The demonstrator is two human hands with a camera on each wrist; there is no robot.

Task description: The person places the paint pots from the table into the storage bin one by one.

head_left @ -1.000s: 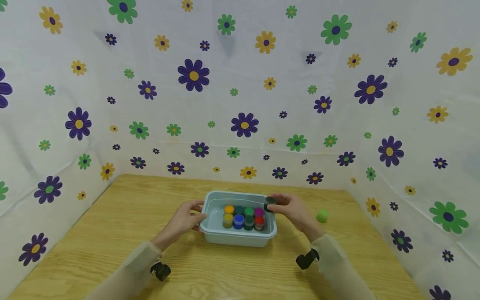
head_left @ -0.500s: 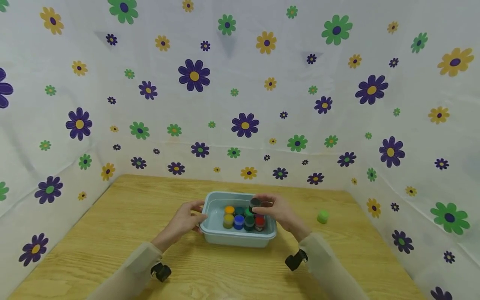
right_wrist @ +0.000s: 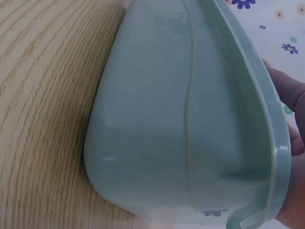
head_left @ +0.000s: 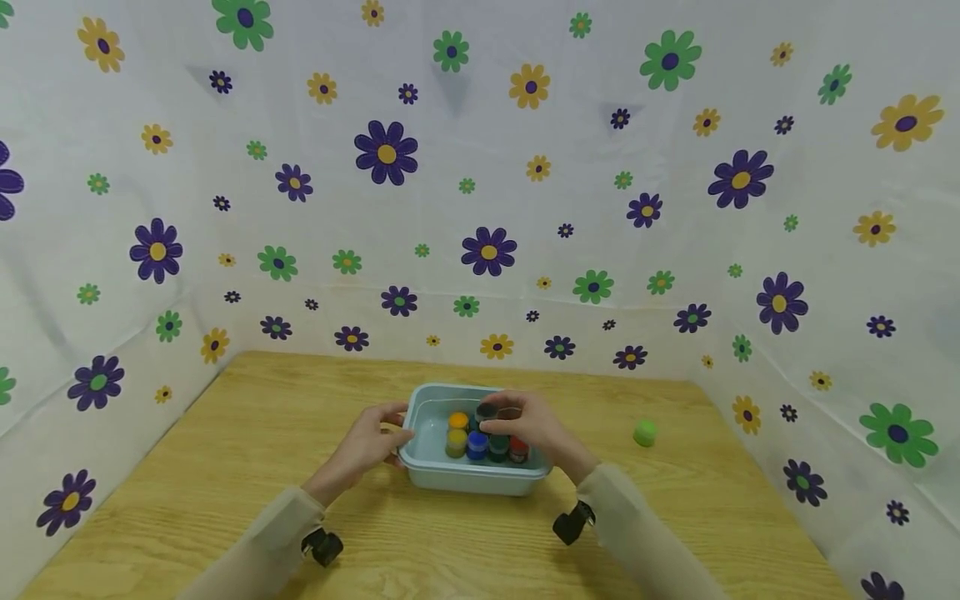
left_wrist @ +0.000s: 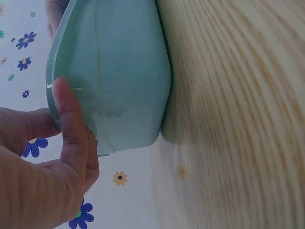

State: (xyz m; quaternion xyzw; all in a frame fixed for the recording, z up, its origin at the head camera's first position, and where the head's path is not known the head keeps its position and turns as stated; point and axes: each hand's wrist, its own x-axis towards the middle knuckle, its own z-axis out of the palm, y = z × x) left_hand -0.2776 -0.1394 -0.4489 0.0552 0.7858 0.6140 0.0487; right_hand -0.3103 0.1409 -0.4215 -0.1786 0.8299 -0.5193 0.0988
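A pale blue plastic tub (head_left: 476,481) stands on the wooden table. My left hand (head_left: 365,440) grips its left end; in the left wrist view the tub's rim (left_wrist: 50,90) lies between thumb and fingers. Over the tub, my right hand (head_left: 534,427) pinches a small dark-lidded jar (head_left: 486,411) between thumb and fingers. Below it are an orange jar (head_left: 458,422), a yellow jar (head_left: 456,442), a blue jar (head_left: 477,446), a dark green jar (head_left: 498,447) and a red jar (head_left: 518,450). The right hand hides other jars in the back row.
A light green jar (head_left: 645,432) stands alone on the table (head_left: 420,550), right of the tub. White cloth with printed flowers (head_left: 480,200) hangs behind the table and along both sides.
My right hand has carried the dark-lidded jar leftward from the tub's right rim to over the back row of jars. The left hand keeps its grip on the tub.
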